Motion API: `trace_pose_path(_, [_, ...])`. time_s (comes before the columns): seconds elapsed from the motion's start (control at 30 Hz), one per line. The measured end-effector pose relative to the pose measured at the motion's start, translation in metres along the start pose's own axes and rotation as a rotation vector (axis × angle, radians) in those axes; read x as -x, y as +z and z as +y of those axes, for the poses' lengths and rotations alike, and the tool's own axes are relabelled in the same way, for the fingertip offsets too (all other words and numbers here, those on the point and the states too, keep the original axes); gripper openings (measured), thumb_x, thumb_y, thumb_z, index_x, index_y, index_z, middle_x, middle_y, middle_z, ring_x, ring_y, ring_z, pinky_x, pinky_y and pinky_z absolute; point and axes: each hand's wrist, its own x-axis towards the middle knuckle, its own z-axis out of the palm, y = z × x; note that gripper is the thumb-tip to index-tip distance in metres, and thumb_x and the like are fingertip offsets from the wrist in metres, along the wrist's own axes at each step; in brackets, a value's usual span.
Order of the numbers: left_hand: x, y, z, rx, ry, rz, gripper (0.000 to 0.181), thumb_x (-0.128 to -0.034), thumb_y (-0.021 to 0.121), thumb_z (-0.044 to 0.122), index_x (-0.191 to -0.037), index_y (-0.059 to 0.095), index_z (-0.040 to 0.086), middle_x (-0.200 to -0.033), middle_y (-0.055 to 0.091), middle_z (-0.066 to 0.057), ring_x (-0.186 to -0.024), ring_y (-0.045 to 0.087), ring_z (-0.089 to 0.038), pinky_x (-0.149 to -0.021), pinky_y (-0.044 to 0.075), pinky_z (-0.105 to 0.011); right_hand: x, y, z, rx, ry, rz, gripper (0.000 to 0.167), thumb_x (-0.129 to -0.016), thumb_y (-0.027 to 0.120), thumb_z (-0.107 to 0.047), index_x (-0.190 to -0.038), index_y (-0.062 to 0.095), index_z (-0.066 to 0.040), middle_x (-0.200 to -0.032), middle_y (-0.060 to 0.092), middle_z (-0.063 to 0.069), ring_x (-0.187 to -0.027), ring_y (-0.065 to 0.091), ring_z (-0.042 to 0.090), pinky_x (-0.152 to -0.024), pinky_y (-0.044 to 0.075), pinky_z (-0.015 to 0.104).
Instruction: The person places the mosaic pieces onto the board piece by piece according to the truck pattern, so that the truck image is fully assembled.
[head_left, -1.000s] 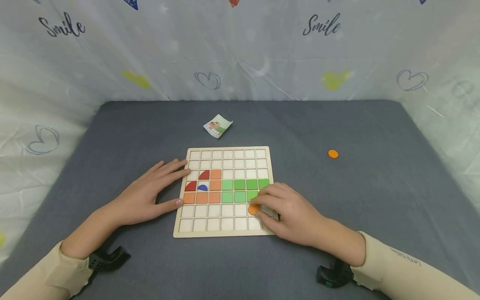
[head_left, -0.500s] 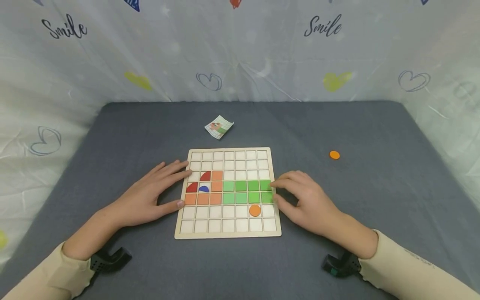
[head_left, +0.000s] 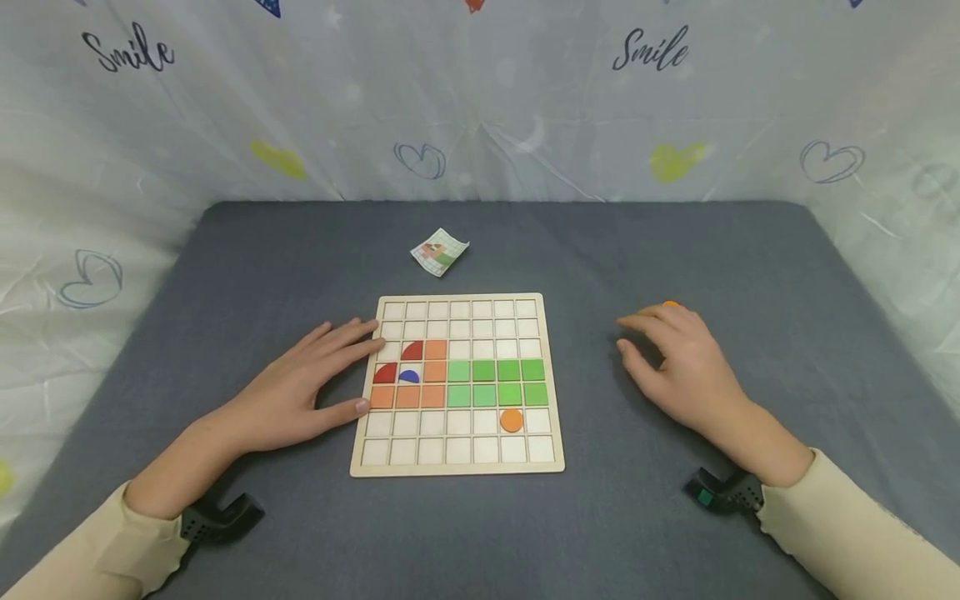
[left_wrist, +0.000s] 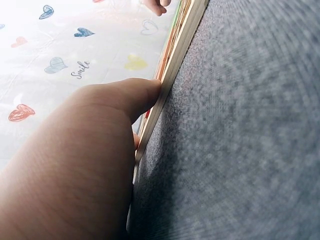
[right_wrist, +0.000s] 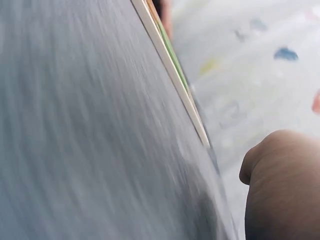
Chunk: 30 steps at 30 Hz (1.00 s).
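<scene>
A wooden grid board (head_left: 457,469) lies flat in the middle of the table. Orange-pink squares (head_left: 407,397), green squares (head_left: 508,382), two red quarter-circles (head_left: 413,351) and a blue half-circle (head_left: 408,377) sit in its cells. One round orange disc (head_left: 512,421) rests in a lower-right cell. My left hand (head_left: 288,400) touches the board's left edge, fingers extended; in the left wrist view its thumb (left_wrist: 145,92) meets the wooden side. My right hand (head_left: 682,367) is over the table right of the board, fingers bent and holding nothing visible. It mostly covers a second orange disc (head_left: 671,304).
A small printed card (head_left: 440,252) with a coloured grid pattern lies behind the board. The dark grey tabletop (head_left: 300,250) ends against a white curtain (head_left: 525,100) printed with hearts. Black wrist straps with devices (head_left: 221,518) are below both sleeves.
My right hand has let go of the orange disc in the lower-right cell, then moved right and away from the board, over the second disc. My left hand stays put.
</scene>
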Motion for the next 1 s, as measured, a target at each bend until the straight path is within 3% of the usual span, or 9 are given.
trace_pose_path(0.27, [0.0, 0.0, -0.001, 0.002, 0.003, 0.003, 0.078, -0.1023, 0.077, 0.049, -0.17, 0.043, 0.027, -0.179, 0.029, 0.002, -0.166, 0.025, -0.029, -0.138, 0.01, -0.046, 0.002, -0.019, 0.032, 0.103, 0.178, -0.029, 0.027, -0.097, 0.078, -0.006, -0.122, 0.077, 0.005, -0.112, 0.072, 0.021, -0.099, 0.063, 0.041, -0.088, 0.049, 0.058])
trace_pose_path(0.53, [0.0, 0.001, -0.001, -0.002, 0.001, -0.001, 0.079, -0.1023, 0.077, 0.05, -0.17, 0.043, 0.028, -0.179, 0.028, 0.002, -0.166, 0.025, -0.028, -0.138, 0.01, -0.046, 0.006, -0.027, 0.048, 0.103, 0.361, -0.125, 0.035, -0.104, 0.072, -0.016, -0.132, 0.072, 0.005, -0.125, 0.065, 0.028, -0.116, 0.057, 0.048, -0.094, 0.046, 0.065])
trace_pose_path(0.7, [0.0, 0.0, 0.0, 0.001, 0.001, -0.002, 0.079, -0.1022, 0.077, 0.049, -0.17, 0.043, 0.027, -0.179, 0.029, 0.002, -0.166, 0.025, -0.029, -0.138, 0.01, -0.046, 0.007, -0.026, 0.051, 0.1, 0.382, -0.162, 0.033, -0.106, 0.066, -0.014, -0.133, 0.072, 0.005, -0.123, 0.067, 0.026, -0.113, 0.06, 0.046, -0.091, 0.049, 0.065])
trace_pose_path(1.0, [-0.001, 0.0, 0.0, 0.009, 0.0, -0.005, 0.08, -0.1022, 0.078, 0.048, -0.17, 0.042, 0.026, -0.179, 0.028, 0.001, -0.166, 0.024, -0.029, -0.138, 0.009, -0.047, 0.008, -0.024, 0.049, 0.099, 0.365, -0.145, 0.025, -0.106, 0.071, -0.017, -0.125, 0.077, -0.001, -0.117, 0.07, 0.018, -0.094, 0.061, 0.033, -0.078, 0.05, 0.052])
